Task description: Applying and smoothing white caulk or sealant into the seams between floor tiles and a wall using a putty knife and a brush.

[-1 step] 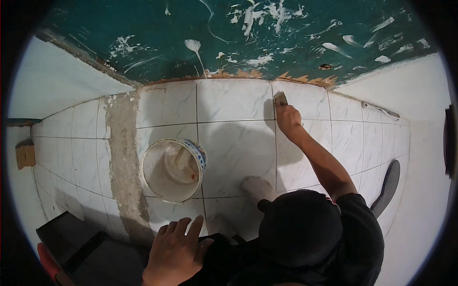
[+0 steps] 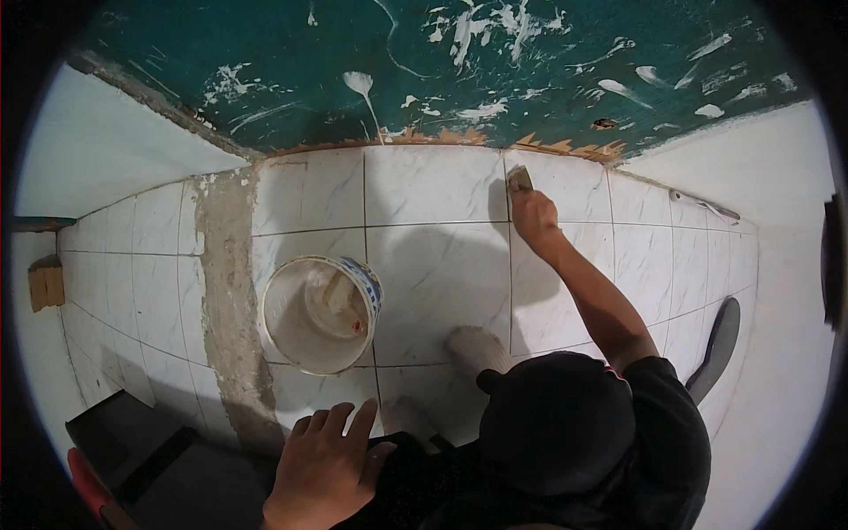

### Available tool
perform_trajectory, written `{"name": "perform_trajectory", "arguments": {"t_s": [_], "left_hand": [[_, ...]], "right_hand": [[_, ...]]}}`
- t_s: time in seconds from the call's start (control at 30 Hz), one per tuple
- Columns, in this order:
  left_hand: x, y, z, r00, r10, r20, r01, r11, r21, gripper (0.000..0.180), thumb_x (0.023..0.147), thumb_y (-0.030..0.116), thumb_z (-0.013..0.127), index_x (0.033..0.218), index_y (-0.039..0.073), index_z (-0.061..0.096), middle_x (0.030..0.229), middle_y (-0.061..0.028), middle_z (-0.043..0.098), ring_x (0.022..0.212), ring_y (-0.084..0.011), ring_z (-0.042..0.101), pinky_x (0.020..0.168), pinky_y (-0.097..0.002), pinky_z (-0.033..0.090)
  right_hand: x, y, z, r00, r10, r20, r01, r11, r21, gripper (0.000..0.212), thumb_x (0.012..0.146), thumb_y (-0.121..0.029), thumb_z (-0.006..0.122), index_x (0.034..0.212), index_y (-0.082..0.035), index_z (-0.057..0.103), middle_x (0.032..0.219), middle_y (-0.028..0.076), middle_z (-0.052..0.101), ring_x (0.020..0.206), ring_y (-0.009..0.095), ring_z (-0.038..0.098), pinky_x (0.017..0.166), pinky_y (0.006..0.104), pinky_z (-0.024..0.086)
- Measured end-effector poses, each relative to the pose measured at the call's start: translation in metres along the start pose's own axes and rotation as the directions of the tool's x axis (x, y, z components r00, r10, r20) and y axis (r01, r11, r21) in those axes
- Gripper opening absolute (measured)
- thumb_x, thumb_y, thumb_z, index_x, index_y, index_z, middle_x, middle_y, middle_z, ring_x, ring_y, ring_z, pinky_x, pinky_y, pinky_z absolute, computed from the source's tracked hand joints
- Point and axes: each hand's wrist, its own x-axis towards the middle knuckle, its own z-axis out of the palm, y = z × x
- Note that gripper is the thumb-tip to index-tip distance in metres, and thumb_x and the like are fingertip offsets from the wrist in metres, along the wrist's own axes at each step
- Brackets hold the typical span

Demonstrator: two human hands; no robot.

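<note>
My right hand is stretched far forward, closed round a small scraper. The scraper's flat, dull blade is over a dark joint between white tiles, close to the green wall; whether its edge touches the tile, I cannot tell. My left hand is at the lower left, back of the hand up and fingers apart, with nothing visible in it. It appears to lie against my dark clothing. Beyond that hand stands a white bucket with a coloured print outside. Pale residue and something light-coloured lie inside the bucket.
White veined tiles surround the bucket, and a rough grey strip runs to its left. White splashes mark the green wall. My foot stands right of the bucket. A black object lies lower left.
The scraper's blade has tilted slightly in my right hand. My left hand and the bucket keep their places.
</note>
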Motion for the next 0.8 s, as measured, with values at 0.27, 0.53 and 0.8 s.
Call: {"name": "perform_trajectory", "arguments": {"t_s": [0.27, 0.53, 0.8], "left_hand": [[-0.002, 0.001, 0.000, 1.000, 0.014, 0.001, -0.014, 1.000, 0.009, 0.053, 0.093, 0.029, 0.072, 0.136, 0.001, 0.060, 0.122, -0.0221, 0.066, 0.108, -0.0405, 0.065, 0.096, -0.0492, 0.051], [-0.004, -0.005, 0.005, 0.999, 0.040, -0.020, -0.039, 0.999, 0.022, 0.050, 0.096, 0.023, 0.065, 0.140, 0.000, 0.055, 0.125, -0.0260, 0.064, 0.110, -0.0442, 0.064, 0.094, -0.0524, 0.051], [-0.004, 0.002, 0.001, 1.000, -0.016, -0.014, 0.016, 1.000, 0.015, 0.054, 0.092, 0.029, 0.072, 0.136, 0.001, 0.060, 0.123, -0.0219, 0.066, 0.110, -0.0405, 0.066, 0.098, -0.0491, 0.051]], "right_hand": [[-0.016, 0.012, 0.006, 1.000, 0.010, 0.023, -0.016, 0.955, 0.297, 0.032, 0.092, -0.007, 0.059, 0.123, -0.006, 0.067, 0.090, 0.025, 0.073, 0.084, 0.043, 0.072, 0.076, 0.0496, 0.059], [-0.008, 0.002, 0.004, 0.997, 0.056, 0.061, -0.068, 0.974, 0.214, 0.030, 0.092, -0.007, 0.060, 0.121, -0.006, 0.066, 0.090, 0.025, 0.073, 0.085, 0.042, 0.072, 0.077, 0.0506, 0.059], [-0.001, 0.009, 0.000, 0.993, 0.038, 0.113, -0.067, 0.963, 0.261, 0.026, 0.095, -0.009, 0.058, 0.120, -0.006, 0.064, 0.097, 0.027, 0.073, 0.094, 0.044, 0.071, 0.083, 0.0530, 0.057]]}}
